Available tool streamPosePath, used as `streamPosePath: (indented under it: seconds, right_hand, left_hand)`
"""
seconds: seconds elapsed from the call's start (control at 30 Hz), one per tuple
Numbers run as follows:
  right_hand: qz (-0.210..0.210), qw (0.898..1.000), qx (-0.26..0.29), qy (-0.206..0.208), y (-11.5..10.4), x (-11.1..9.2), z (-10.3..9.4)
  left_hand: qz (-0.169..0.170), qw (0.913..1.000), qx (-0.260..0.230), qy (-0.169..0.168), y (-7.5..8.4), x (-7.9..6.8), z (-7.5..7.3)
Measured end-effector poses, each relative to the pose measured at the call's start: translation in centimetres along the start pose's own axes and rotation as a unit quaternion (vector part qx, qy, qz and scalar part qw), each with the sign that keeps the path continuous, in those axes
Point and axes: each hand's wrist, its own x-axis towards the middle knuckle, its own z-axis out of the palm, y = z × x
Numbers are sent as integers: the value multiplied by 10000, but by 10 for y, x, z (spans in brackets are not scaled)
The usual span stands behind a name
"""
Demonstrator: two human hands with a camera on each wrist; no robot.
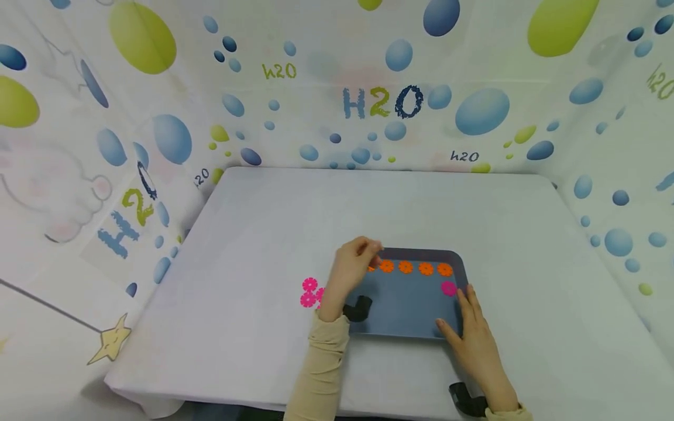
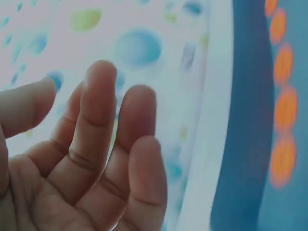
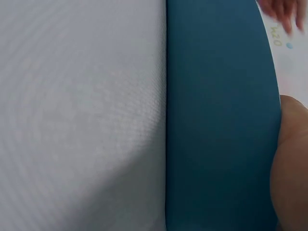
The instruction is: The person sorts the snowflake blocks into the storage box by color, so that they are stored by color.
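A blue-grey tray (image 1: 400, 307) lies on the table. Along its far side runs a row of several orange flower-like discs (image 1: 405, 266), partly covered by my left hand (image 1: 351, 266). That hand hovers over the tray's far left corner; the left wrist view shows its fingers (image 2: 98, 115) loosely bent, apart from the thumb, with nothing between them. My right hand (image 1: 479, 345) rests on the tray's right edge near the front corner, fingers extended and thumb spread. Close to its fingertips, a pink disc (image 1: 449, 288) lies inside the tray beneath the orange row.
Several loose pink flower-like discs (image 1: 309, 285) lie on the white tablecloth (image 1: 253, 245) left of the tray, partly hidden by the left forearm. Black wrist-camera mounts (image 1: 358, 310) are worn at both wrists. A patterned curtain (image 1: 326, 117) stands behind the table.
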Motion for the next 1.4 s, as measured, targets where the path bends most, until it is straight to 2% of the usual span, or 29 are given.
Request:
streamPosePath:
  seconds: [0.1,0.2,0.27,0.33,0.43,0.57,0.67,0.77,0.9,0.93,1.03,1.13,1.2,1.27,1.4]
  right_hand:
    - [52,10000,-27,-59,-1,-2,1]
    - [82,9999,-43,-76,-1,-3,1]
    - [86,9999,-43,-81,-1,-3,1]
    - [80,9999,-24,-111,-1,-2,0]
    - [59,9999,-17,-129,-1,-1,-1]
    - [48,9999,-30,-89,-1,1,-3]
    - [61,9999,-19,-108,0,0,-4]
    - [83,9998,-26,-179,0,0,-3]
    - [83,9997,-54,-201,-2,-1,-1]
    - [92,9998,-60,-192,-3,-1,-2]
    - [109,9998,-75,-159,-3,-2,-3]
    - [113,9998,-73,-164,-3,-1,-3]
    - [95,9998,-57,-163,-3,-1,-3]
    - [78,9998,-44,-162,-2,-1,-2]
    - [63,9999,-28,-141,-3,-1,-1]
  left_hand:
    - [-303,9961,-40,828,-20,-11,-31]
    - [-747,9842,324,1571,-44,-24,-53]
    - [-1078,9743,667,1864,-59,-34,-62]
    - [-1287,9661,987,2011,-72,-45,-67]
    - [-1502,9610,1272,1942,-86,-59,-67]
    - [-1393,9643,1480,1695,-96,-67,-63]
    - [-1312,9653,1618,1576,-98,-67,-61]
    - [-1497,9611,1774,1495,-97,-66,-61]
    - [-1569,9593,1775,1540,-93,-66,-61]
    - [-1462,9603,1780,1573,-92,-67,-61]
    - [-1329,9646,1632,1588,-88,-67,-60]
    - [-1390,9666,1430,1610,-87,-68,-62]
    - [-1542,9682,1072,1651,-85,-66,-63]
    - [-1543,9704,698,1725,-79,-64,-64]
    - [-1132,9783,-102,1732,-58,-53,-62]
